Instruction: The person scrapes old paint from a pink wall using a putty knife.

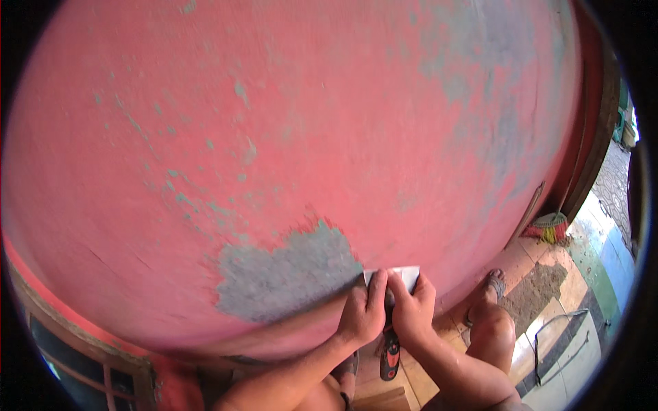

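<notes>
My left hand (pixel 362 316) and my right hand (pixel 414 314) are both closed around a putty knife (pixel 390 356), thumbs side by side near its wide metal blade. Its black and red handle points down toward me. The blade meets the pink wall (pixel 308 151) low down, just right of a bare grey patch (pixel 288 270) with ragged edges. Specks of green show through the pink paint at left, and bluish-grey blotches spread over the upper right.
A broom (pixel 550 227) with red and yellow bristles rests at the wall's right end. Brown debris (pixel 538 294) lies on the floor tiles near my sandalled foot (pixel 495 281). A thin black frame or cord (pixel 537 349) lies at lower right. A window frame (pixel 103 366) fills the lower left.
</notes>
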### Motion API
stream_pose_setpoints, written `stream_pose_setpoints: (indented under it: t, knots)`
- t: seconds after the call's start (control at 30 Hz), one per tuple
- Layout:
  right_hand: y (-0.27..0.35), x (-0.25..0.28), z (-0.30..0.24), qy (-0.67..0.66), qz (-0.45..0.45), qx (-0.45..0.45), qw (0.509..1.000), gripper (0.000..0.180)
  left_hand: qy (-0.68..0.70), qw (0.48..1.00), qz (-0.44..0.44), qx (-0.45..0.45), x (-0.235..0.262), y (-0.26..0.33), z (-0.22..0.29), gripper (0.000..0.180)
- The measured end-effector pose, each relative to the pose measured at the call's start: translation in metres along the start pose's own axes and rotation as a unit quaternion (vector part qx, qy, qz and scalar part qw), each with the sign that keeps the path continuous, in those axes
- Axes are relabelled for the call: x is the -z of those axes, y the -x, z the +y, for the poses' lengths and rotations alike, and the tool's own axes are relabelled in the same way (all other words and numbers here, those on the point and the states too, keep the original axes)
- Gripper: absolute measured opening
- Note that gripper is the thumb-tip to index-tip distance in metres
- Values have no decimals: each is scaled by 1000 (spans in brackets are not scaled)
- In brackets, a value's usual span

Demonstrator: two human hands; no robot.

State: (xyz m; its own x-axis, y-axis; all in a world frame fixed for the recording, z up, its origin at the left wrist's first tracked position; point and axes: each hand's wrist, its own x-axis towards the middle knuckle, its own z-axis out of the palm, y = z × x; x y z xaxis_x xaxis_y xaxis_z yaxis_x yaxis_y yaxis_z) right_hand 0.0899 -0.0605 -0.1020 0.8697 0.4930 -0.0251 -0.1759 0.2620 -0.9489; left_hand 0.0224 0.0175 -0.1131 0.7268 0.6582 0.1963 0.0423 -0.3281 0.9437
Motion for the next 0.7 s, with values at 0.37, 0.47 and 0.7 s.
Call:
stream_pose_setpoints:
  t: [0.37, 0.47, 0.7]
  knots:
    - [1, 10, 16, 19, 11, 41, 999, 27, 10, 1000, 19, -10, -12, 9, -2, 52]
    - [-1, 12, 0, -2, -31, -23, 999, 19, 71, 997, 15, 19, -12, 7, -7, 50]
    - [-21, 34, -24, -90, 27, -46, 994, 22, -40, 988, -113, -98, 17, 6, 9, 47]
